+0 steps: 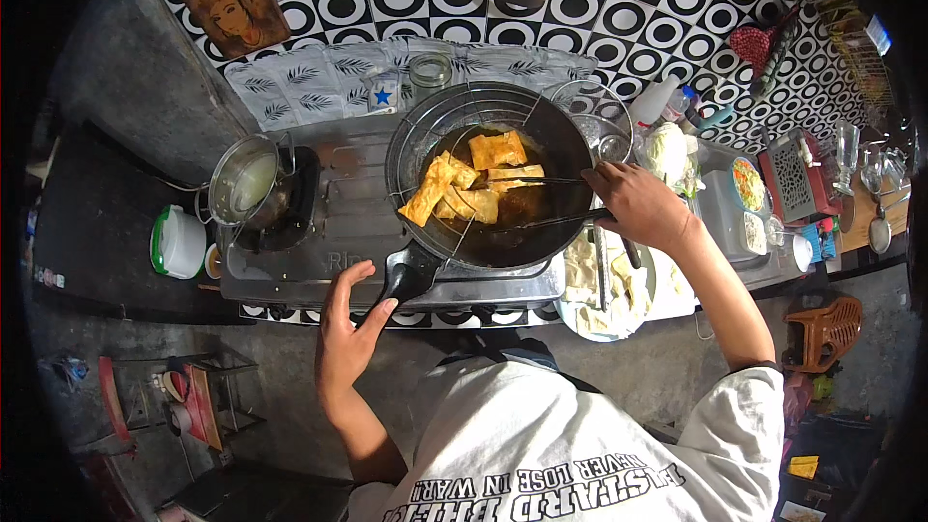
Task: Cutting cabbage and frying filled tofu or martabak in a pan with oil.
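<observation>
A black wok (pixel 558 232) with dark oil stands on the steel gas stove, a wire draining rack (pixel 417 134) over its left part. Several golden folded wrapper parcels (pixel 497 150) lie in the wok, the leftmost by the rack wires. My right hand (pixel 641 203), at the wok's right rim, holds a pair of dark chopsticks (pixel 554 180), spread apart, their tips among the parcels. My left hand (pixel 351 326) is at the wok's black handle (pixel 412 272), thumb near its edge and fingers spread; whether it bears on the handle is unclear. Below my right hand, a plate (pixel 616 330) holds pale uncooked parcels.
A steel pot (pixel 243 181) sits on the left burner, beside a white tub with a green rim (pixel 177 243). A glass jar (pixel 430 71) stands behind the wok. At right are a cabbage (pixel 665 152), a bowl of shredded vegetables (pixel 747 185) and stemmed glasses (pixel 846 152).
</observation>
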The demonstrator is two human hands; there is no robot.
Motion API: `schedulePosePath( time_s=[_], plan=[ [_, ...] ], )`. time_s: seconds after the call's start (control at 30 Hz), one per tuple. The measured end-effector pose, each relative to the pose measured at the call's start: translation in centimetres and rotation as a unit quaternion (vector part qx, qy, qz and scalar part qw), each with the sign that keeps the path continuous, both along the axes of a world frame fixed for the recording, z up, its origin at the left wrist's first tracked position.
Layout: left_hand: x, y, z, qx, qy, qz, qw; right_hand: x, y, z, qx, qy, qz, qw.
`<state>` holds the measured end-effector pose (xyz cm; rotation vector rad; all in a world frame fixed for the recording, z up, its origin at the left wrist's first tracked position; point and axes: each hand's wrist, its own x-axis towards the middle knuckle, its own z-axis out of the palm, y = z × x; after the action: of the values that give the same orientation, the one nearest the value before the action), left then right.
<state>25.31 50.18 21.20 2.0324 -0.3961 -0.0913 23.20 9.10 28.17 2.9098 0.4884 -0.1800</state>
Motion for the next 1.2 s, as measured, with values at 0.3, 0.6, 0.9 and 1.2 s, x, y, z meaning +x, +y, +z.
schedulePosePath(
  time_s=[0.3, 0.6, 0.9, 1.2],
  plan=[
    [-0.1, 0.3, -0.1, -0.012, 0.006, 0.005, 1.000, 1.2, -1.5, -0.7, -0.010, -0.009, 0.001, 1.000],
    [-0.1, 0.6, -0.2, -0.011, 0.010, 0.009, 1.000, 1.2, -2.5, -1.7, 0.000, -0.039, 0.013, 0.999],
    [0.0, 0.5, 0.0, -0.024, 0.036, 0.008, 0.999, 1.3, -3.7, -1.1, 0.049, -0.002, 0.011, 0.999],
    [-0.3, 0.3, -0.2, -0.001, 0.031, 0.005, 1.000, 1.8, -3.5, 0.7, 0.111, 0.071, -0.018, 0.991]
  ],
)
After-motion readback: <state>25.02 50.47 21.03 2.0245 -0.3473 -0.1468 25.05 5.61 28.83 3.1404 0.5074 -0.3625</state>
